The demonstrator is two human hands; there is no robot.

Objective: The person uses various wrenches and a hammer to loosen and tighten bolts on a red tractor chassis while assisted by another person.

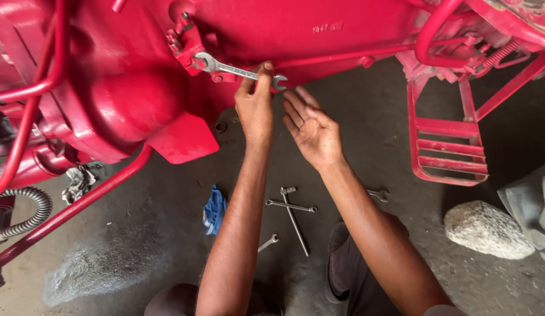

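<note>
Left hand grips the silver steel combination spanner seated on the red painted machine's bolt; right hand open, empty; turning stroke judged next.

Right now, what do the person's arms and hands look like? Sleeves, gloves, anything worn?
Both arms are bare from the bottom edge of the frame to the fingertips: no sleeves in view, no gloves. The left hand and right hand show no rings, and neither wrist carries a watch or band. No tape or bandages show on either. Dark trousers cover the knees below.
</note>
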